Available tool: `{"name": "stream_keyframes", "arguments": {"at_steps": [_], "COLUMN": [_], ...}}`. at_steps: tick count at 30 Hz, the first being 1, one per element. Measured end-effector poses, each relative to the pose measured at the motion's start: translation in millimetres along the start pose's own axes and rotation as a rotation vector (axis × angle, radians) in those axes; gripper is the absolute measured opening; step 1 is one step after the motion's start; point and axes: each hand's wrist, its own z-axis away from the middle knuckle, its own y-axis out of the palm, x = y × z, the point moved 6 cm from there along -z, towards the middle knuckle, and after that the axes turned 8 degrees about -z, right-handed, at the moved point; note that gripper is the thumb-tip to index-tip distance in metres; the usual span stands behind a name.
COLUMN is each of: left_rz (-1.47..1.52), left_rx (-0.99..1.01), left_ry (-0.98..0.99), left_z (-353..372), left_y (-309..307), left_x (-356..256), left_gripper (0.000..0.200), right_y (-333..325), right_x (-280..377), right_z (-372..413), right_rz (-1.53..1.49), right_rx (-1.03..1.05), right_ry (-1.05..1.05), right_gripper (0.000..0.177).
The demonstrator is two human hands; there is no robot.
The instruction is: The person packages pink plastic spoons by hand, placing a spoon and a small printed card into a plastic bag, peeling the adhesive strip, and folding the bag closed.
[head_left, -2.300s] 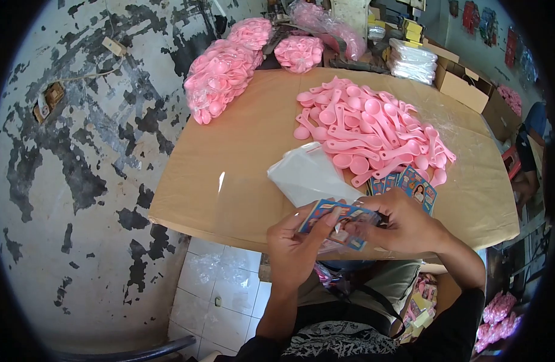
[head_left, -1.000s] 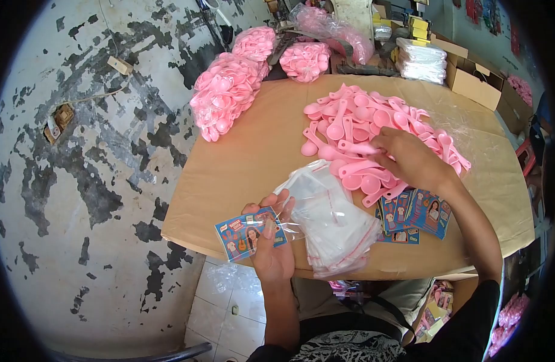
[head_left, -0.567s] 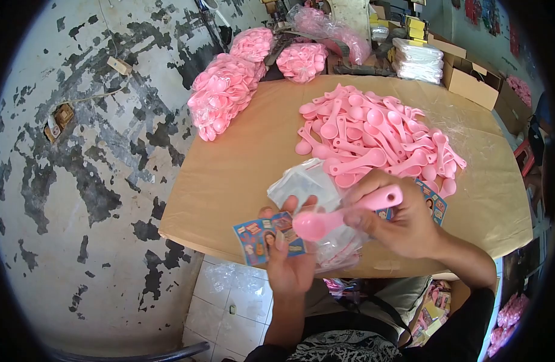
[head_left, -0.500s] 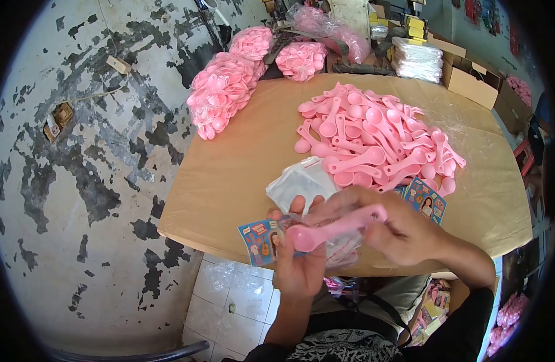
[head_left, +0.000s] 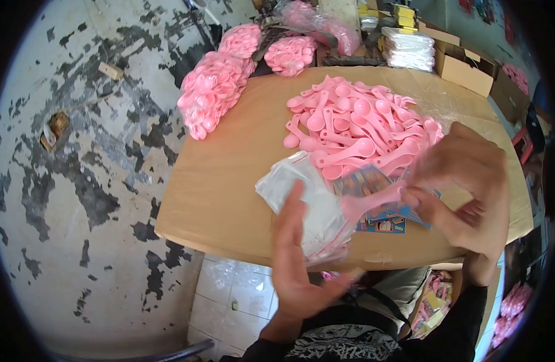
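Note:
My right hand pinches a pink plastic measuring spoon between thumb and fingers, its bowl pointing left. The spoon is blurred by motion. A printed card shows blurred right behind it; I cannot tell whether the two are packed together. My left hand is open with fingers and thumb spread, near the table's front edge. Beside its fingers lies a stack of clear plastic bags. More blue printed cards lie under the spoon, to the right of the bags.
A large heap of pink spoons covers the back middle of the brown-covered table. Filled bags of spoons stand at the back left. Wrapped plastic packs and an open cardboard box are at the back right.
My left hand has let go of the card and plastic bag and opened. My right hand has moved right with the spoon, now over the cards. The view has shifted slightly.

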Motion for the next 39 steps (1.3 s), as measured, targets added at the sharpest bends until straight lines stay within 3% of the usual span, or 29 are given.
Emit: {"name": "stream_keyframes", "arguments": {"at_steps": [3, 4, 6, 7, 8, 10, 11, 13, 14, 17, 20, 23, 25, 28, 31, 39], "left_rz": [-0.14, -0.168, -0.089, -0.049, 0.106, 0.536, 0.615, 0.77, 0.861, 0.79, 0.537, 0.483, 0.43, 0.357, 0.077, -0.049], "left_rx": [0.264, 0.419, 0.456, 0.475, 0.547, 0.545, 0.568, 0.61, 0.621, 0.511, 0.29, 0.197, 0.156, 0.178, 0.136, 0.282], "left_ry": [-0.074, -0.193, -0.188, -0.186, -0.358, -0.576, -0.589, -0.628, -0.651, -0.594, -0.544, -0.467, -0.52, -0.469, -0.314, -0.463], "left_z": [2.9, 11.3, 24.6, 29.2, 30.0, 33.5, 34.9, 38.3, 39.3, 37.5, 26.7, 21.1, 18.4, 22.1, 22.1, 22.0], "left_y": [41.8, 53.9, 70.9, 79.5, 86.4, 101.2, 103.5, 104.9, 106.8, 96.9, 87.3, 80.9, 79.6, 76.2, 73.2, 75.8], "left_x": [-16.1, -10.8, 5.2, 11.3, 19.9, 26.5, 28.1, 30.2, 28.5, 32.3, 39.9, 41.5, 39.5, 45.0, 47.3, 48.9], "left_gripper": [0.073, 0.071, 0.059, 0.054, 0.051, 0.044, 0.045, 0.046, 0.045, 0.045, 0.037, 0.035, 0.039, 0.037, 0.041, 0.043], "right_y": [-5.8, 7.5, 22.7, 19.0, 15.9, 17.4, 18.0, 34.3, 37.4, 35.2, 36.4, 30.3, 23.9, 31.1, 42.5, 52.8], "right_x": [9.8, 9.8, -0.7, -13.4, -26.8, -42.8, -50.8, -67.0, -65.6, -64.5, -62.1, -55.4, -48.6, -45.3, -47.7, -52.7], "right_z": [1.3, 7.0, 15.9, 15.8, 15.3, 19.4, 21.7, 39.9, 42.4, 42.9, 46.3, 41.5, 36.7, 39.9, 44.7, 54.3], "right_rz": [-0.019, -0.035, -0.12, -0.146, -0.168, -0.268, -0.317, -0.614, -0.689, -0.535, -0.461, -0.173, -0.026, 0.005, 0.062, 0.161], "right_rx": [0.047, 0.083, 0.163, 0.031, -0.104, -0.107, -0.113, 0.225, 0.265, 0.323, 0.318, 0.054, 0.072, 0.151, 0.14, 0.202], "right_ry": [0.061, 0.116, 0.126, 0.123, 0.113, 0.227, 0.284, 0.53, 0.509, 0.444, 0.428, 0.158, 0.013, -0.025, -0.025, -0.077], "right_gripper": [0.013, 0.014, 0.017, 0.02, 0.023, 0.026, 0.028, 0.024, 0.012, 0.011, 0.012, 0.014, 0.015, 0.02, 0.023, 0.021]}}
